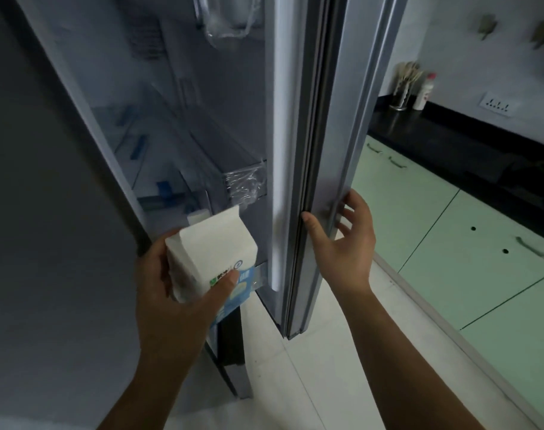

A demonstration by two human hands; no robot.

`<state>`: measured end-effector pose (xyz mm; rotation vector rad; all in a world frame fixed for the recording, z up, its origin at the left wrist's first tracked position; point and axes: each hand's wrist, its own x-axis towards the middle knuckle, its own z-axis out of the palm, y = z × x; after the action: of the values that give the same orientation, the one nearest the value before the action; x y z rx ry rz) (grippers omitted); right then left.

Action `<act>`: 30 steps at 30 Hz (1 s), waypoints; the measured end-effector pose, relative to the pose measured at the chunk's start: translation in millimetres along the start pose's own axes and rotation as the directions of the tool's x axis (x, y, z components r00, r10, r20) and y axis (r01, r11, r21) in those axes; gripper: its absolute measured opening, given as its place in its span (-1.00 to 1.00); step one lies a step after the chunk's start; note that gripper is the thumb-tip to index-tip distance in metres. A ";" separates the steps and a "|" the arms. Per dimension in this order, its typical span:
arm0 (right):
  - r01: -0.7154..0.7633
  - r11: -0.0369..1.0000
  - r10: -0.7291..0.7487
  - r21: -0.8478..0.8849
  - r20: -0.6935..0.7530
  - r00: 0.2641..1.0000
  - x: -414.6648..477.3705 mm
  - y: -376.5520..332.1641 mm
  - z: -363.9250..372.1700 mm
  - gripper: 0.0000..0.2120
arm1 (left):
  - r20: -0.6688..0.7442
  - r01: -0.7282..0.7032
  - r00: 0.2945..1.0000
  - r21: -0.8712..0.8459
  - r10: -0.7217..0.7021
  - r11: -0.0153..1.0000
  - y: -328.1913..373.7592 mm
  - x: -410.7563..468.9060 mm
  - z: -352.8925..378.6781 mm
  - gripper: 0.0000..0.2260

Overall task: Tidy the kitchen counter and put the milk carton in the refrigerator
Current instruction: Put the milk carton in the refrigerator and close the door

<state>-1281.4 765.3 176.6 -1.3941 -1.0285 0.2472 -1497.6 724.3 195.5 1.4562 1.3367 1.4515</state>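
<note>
My left hand (174, 293) is shut on the milk carton (213, 252), a white carton with a blue lower part and a gabled top. It is held tilted in front of the open refrigerator (159, 125), low down near the inner door racks. My right hand (342, 243) rests on the edge of the refrigerator door (323, 150), thumb on the inner seal and fingers spread around the outer side. The door stands ajar towards me. Inside, clear shelves and door bins with blue tape and plastic wrap show.
A black kitchen counter (444, 141) runs along the right wall over pale green cabinets (469, 243). On its far end stand a utensil holder (402, 88) and a white bottle (424, 91). A wall socket (498, 103) sits above. White floor tiles (311, 367) lie below.
</note>
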 end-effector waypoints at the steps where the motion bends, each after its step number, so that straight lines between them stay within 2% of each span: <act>1: -0.019 1.000 0.019 0.024 -0.004 1.000 8.4 4.6 -6.1 -0.35 | -0.019 0.000 1.000 -0.002 0.000 1.000 0.0 -0.2 5.9 -0.32; 5: -0.064 0.996 0.065 0.056 -0.003 0.998 50.3 24.5 -30.8 -0.37 | 0.018 0.005 1.000 -0.047 -0.005 0.999 3.7 4.6 36.8 -0.41; 9: -0.075 0.996 0.072 0.056 0.045 0.996 92.7 46.2 -49.6 -0.40 | 0.061 0.003 0.998 -0.039 -0.001 0.999 7.0 13.3 79.2 -0.30; 13: -0.041 0.999 0.039 0.036 0.048 0.998 125.6 66.6 -59.3 -0.45 | 0.106 0.052 0.993 -0.090 -0.042 0.995 15.3 24.8 122.0 -0.28; 18: 0.058 0.998 -0.058 0.001 -0.001 0.998 142.3 86.1 -53.0 -0.50 | 0.165 0.066 0.985 -0.087 -0.051 0.994 14.5 56.0 160.8 -0.42; 21: 0.093 0.995 -0.094 -0.033 -0.015 0.995 159.3 102.1 -47.4 -0.46 | 0.170 0.063 0.984 -0.094 -0.046 0.994 7.4 80.3 186.5 -0.34; 30: -0.001 0.998 0.002 -0.062 0.003 1.000 247.0 135.9 -49.3 -0.48 | 0.170 0.014 0.985 -0.142 0.010 0.990 -9.4 131.7 255.1 -0.31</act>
<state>-1049.7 933.1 174.4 -1.4512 -1.0454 0.2200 -1271.5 901.2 184.5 1.4493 1.1066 1.3589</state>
